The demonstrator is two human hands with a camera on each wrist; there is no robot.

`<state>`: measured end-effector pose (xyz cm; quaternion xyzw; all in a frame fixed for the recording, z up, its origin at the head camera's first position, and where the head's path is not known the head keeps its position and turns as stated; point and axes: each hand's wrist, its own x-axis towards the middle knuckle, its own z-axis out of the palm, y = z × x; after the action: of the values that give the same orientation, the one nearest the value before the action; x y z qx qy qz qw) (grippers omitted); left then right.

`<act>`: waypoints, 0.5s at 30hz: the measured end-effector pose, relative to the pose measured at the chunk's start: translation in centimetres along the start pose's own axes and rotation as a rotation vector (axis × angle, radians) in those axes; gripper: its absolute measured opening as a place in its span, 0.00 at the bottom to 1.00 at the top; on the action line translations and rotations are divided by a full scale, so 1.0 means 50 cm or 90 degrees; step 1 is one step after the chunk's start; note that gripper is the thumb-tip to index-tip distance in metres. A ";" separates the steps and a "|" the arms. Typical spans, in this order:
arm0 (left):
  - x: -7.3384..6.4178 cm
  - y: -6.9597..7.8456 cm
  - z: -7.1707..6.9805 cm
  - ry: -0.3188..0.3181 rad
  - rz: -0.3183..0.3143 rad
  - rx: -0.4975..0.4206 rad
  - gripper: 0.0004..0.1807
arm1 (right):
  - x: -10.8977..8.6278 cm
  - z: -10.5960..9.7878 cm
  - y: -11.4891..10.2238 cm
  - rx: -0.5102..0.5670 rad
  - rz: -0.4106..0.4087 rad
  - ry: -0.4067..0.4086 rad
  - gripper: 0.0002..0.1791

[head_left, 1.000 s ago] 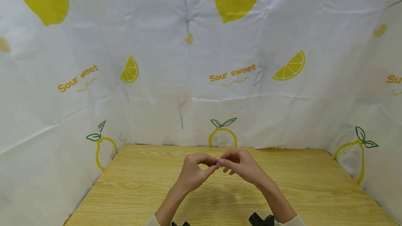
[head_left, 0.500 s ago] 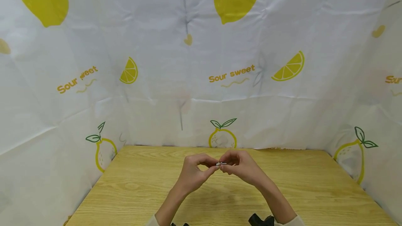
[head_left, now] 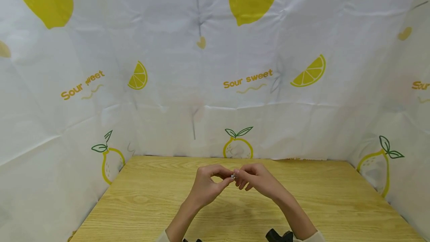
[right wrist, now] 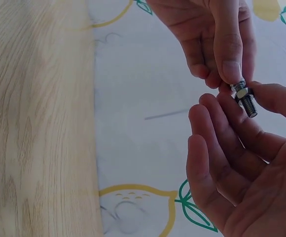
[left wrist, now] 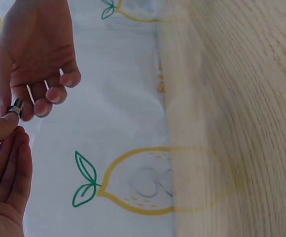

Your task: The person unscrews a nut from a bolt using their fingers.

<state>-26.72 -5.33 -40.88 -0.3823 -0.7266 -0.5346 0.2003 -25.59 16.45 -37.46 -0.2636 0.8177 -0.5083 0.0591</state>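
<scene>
My left hand point(head_left: 208, 184) pinches one end of a small metal bolt point(right wrist: 251, 106) between thumb and fingertips, above the table. A silver nut point(right wrist: 242, 93) sits on the bolt's thread, with a dark ring against it. My right hand point(head_left: 263, 182) meets the left from the other side, thumb and index finger at the nut and ring. In the right wrist view the threaded end points out free between the right thumb and palm. The right hand's other fingers point(left wrist: 56, 95) are loosely bent and apart from the bolt. The left fingertips hide the bolt's held end.
Below both hands lies a wood-grain table point(head_left: 151, 204). A white curtain point(head_left: 174, 74) with lemon prints stands behind it and along both sides. Black wrist mounts point(head_left: 279, 235) show at the bottom edge of the head view.
My right fingers and thumb have shifted over the nut: half a second ago more of the bolt showed, now they cover it again. The left hand has stayed still.
</scene>
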 end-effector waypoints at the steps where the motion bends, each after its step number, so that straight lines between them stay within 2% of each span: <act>1: 0.000 0.000 0.000 0.000 0.001 -0.001 0.04 | 0.000 0.000 0.000 0.000 -0.002 -0.002 0.21; 7: -0.001 -0.001 0.000 0.001 0.011 -0.005 0.04 | -0.003 0.000 0.000 0.017 -0.018 0.003 0.17; 15: 0.000 0.005 -0.001 -0.002 -0.010 -0.003 0.03 | -0.001 0.003 0.000 0.037 -0.039 0.026 0.13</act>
<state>-26.55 -5.36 -40.71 -0.3783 -0.7283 -0.5374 0.1941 -25.48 16.37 -37.54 -0.2764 0.7952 -0.5386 0.0349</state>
